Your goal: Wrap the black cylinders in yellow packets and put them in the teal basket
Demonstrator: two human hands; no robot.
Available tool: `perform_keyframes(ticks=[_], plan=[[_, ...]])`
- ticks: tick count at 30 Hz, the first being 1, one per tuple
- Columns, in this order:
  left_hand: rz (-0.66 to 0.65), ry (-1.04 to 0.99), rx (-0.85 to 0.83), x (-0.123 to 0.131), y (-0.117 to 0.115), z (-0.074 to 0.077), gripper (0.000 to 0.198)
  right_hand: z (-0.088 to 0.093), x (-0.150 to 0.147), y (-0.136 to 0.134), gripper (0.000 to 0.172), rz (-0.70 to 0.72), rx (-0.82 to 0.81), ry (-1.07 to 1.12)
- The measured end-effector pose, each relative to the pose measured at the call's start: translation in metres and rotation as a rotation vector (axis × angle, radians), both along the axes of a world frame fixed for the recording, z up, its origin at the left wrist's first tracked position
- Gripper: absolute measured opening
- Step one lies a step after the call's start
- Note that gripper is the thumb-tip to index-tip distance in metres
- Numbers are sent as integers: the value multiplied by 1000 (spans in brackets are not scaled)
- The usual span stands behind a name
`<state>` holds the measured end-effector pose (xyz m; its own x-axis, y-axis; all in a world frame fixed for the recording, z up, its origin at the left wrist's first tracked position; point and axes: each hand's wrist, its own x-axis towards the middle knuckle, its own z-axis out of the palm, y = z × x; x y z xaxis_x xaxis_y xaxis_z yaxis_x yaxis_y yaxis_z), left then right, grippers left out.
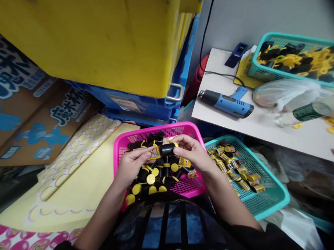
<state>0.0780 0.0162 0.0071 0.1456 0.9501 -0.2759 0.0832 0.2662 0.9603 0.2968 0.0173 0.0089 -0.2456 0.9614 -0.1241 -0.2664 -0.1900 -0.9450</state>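
Note:
Over a pink basket (193,130), my right hand (192,152) grips a small black cylinder (167,149) with a yellow rim at its end. My left hand (134,163) pinches a yellow printed sleeve (154,153) at the cylinder's left end. Whether the sleeve is partly around the cylinder or only against it, I cannot tell. Below both hands the basket holds several black cylinders with yellow caps (151,179). A few loose printed sleeves (184,162) lie among them.
A teal basket (281,198) of yellow-wrapped cylinders (231,166) is at right. On the white table (211,116) lie a blue heat gun (228,104), plastic bags and a teal basket of parts (302,61). Yellow and blue crates (126,38) stand ahead; sticker sheets (80,150) lie left.

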Motion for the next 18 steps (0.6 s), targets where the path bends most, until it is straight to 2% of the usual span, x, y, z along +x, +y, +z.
perform_keyframes(ticks=[6, 11, 15, 18], plan=[[1, 113, 58, 0, -2, 1, 37, -7, 2, 0, 32, 34, -62, -20], [-37, 11, -24, 14, -3, 14, 41, -12, -6, -6, 39, -10, -29, 43], [-60, -10, -2, 27, -6, 24, 36, -18, -16, -12, 33, -51, 71, 86], [-40, -27, 7, 33, -10, 24, 32, -22, -23, -18, 35, -44, 4, 191]])
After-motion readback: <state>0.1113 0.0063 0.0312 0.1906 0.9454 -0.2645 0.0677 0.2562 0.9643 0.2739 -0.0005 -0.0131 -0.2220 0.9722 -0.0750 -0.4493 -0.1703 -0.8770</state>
